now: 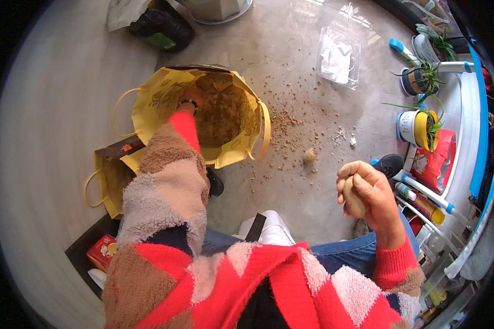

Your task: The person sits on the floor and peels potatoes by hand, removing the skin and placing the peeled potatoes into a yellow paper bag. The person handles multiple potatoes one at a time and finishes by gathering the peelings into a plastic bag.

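Observation:
My left hand (194, 95) reaches deep into a large yellow paper bag (148, 111) with yellow handles. Dim brown material (224, 111) lies in the bag around the hand; the fingers are hard to make out, so what they touch is unclear. Raised over my right knee, my right hand (372, 189) grips a brown oval item (354, 201), a potato or kiwifruit. A similar rounded brown item (310, 155) rests on the floor beyond that hand. Brown crumbs (288, 121) are scattered over the floor to the right of the bag.
A clear plastic box (338, 59) holding white material lies on the floor. Potted plants (427, 125) and a white-and-blue rack (426, 195) stand at the right. A smaller yellow bag (111, 189) stands at the left, and a black bag (164, 28) at the back.

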Motion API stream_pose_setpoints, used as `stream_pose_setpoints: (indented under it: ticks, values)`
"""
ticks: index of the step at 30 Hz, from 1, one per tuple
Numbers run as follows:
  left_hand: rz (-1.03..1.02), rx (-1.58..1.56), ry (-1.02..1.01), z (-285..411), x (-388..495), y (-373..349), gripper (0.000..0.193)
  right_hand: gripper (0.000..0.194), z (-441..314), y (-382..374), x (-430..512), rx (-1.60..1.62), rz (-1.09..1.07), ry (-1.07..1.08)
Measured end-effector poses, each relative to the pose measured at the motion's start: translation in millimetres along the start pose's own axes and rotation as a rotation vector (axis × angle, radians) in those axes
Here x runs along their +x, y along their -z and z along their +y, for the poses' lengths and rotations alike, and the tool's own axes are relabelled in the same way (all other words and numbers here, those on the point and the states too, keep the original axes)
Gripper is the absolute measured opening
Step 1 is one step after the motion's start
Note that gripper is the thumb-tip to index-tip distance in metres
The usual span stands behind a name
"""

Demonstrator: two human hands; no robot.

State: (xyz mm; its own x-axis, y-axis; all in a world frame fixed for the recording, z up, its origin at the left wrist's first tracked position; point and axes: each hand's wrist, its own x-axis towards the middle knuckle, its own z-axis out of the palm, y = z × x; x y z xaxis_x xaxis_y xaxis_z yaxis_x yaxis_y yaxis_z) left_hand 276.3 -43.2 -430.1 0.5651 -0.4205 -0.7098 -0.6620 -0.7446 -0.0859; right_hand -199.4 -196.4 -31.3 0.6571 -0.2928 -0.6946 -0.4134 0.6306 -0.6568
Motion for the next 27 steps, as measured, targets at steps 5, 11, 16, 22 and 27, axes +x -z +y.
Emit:
stream_pose_setpoints:
  ticks: [5, 11, 16, 22, 27]
  values:
    - [0.185, -0.116, 0.123, 14, 5, 3, 0.032, 0.031, -5, -7, 11, 0.088, 0.005, -0.095]
    - [0.508, -0.324, -0.079, 32, -18, 0, 0.032, 0.037, -1, -8, 21, 0.335, -0.003, -0.101]
    - [0.563, -0.211, 0.002, 46, -15, -7, 0.076, 0.043, 5, -7, 25, 0.447, -0.055, -0.046]
    - [0.386, -0.178, 0.016, 37, 13, -8, 0.076, 0.054, 3, -13, 29, 0.254, -0.07, 0.03]
    - [0.398, -0.191, -0.005, 39, 25, -18, 0.075, 0.051, 5, -10, 25, 0.243, -0.047, 0.039]
